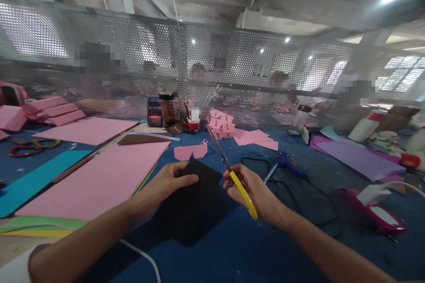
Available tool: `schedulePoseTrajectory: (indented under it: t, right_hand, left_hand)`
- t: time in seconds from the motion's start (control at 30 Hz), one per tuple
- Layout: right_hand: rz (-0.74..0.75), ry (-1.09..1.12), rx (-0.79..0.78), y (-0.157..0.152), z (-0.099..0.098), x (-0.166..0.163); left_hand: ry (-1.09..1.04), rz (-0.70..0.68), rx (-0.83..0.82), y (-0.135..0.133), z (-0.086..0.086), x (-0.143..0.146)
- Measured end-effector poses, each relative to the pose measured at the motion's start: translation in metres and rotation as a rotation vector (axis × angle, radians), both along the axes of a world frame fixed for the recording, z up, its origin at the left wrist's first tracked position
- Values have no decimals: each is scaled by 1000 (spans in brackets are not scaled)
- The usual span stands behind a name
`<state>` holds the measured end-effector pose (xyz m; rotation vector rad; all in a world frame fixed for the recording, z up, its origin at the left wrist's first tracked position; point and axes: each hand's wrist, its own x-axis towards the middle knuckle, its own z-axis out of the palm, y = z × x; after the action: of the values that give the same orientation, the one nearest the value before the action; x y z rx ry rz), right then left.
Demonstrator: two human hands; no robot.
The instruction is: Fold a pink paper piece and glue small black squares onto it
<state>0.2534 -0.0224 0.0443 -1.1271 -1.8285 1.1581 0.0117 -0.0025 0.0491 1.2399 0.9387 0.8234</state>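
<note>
My left hand [172, 182] is closed on a sheet of black paper [195, 203], thumb on top, over the blue tabletop [232, 247]. My right hand [254, 185] grips a pair of scissors [243, 194] with a yellow handle. Their blades point up and away, to the right of the paper, and look closed together. A notched pink paper piece [186, 152] lies just beyond the black sheet. Behind it stand folded pink paper pieces with black dots [222, 124], and flat pink scraps [257, 138] are beside them.
A blue glue gun [290, 163] with a dark cord lies to the right, near a magenta power strip [373, 214]. Large pink sheets [99, 181] and a teal strip [43, 181] cover the left. Red-handled scissors [25, 149], a brown jar [168, 112] and a perforated metal screen [212, 53] stand farther off.
</note>
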Motion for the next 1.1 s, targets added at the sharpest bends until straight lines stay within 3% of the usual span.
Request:
schedulePoseTrajectory:
  t: [0.13, 0.27, 0.37, 0.5, 0.67, 1.1]
  right_hand:
    - [32, -175, 19, 0, 6, 11]
    - [-77, -463, 207, 0, 8, 15]
    - [-76, -586, 316, 1, 5, 16]
    - [-48, -648, 351, 2, 2, 20]
    - [-41, -709, 367, 3, 1, 22]
    - [-27, -707, 356, -1, 4, 21]
  left_hand:
    - [-29, 26, 45, 11, 0, -10]
    - [-51, 48, 55, 15, 4, -16]
    - [-52, 50, 51, 13, 12, -17]
    - [-67, 53, 66, 13, 18, -19]
    - [-72, 80, 77, 18, 10, -21]
    - [-42, 99, 114, 20, 14, -26]
